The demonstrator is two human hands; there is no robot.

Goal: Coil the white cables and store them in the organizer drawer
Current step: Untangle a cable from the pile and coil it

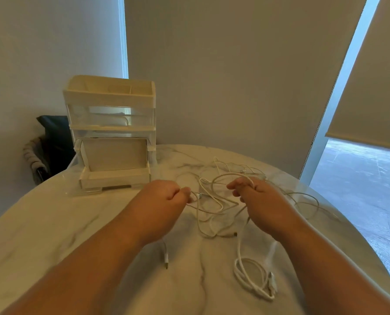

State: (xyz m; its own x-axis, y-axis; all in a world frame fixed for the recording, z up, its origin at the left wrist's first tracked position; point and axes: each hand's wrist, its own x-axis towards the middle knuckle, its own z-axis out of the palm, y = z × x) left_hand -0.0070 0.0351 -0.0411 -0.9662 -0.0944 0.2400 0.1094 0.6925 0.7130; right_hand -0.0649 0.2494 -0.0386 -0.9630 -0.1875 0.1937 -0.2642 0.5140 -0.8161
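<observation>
Marble-look round table [64, 223] by blinds and a window; a dark cushion on a chair [53, 142] sits behind on the left. Organizer [109, 105] stands at the table's far left, its bottom drawer [114, 169] pulled out and seemingly empty. Loose tangle of white cables [214, 212] lies mid-table, between and beyond both hands; more strands trail off to the right. One coiled white cable [253, 278] rests near the front edge under the right forearm. A free plug end [166, 261] lies below the left wrist.

Left hand [166, 194] is closed in a pinch on a cable strand near a small connector. Right hand [255, 196] is closed around a loop of cable that arches over its fingers [237, 185]. Whether both hold the same cable, cannot tell.

Step in hand, judged: starting a coil or pulling one cable free of the tangle. One coil looks done, nothing stored yet.

Next move likely calls for feeding strand from the left into even loops on the right, keeping the other cables from dragging along, then dropping coils into the open drawer.
</observation>
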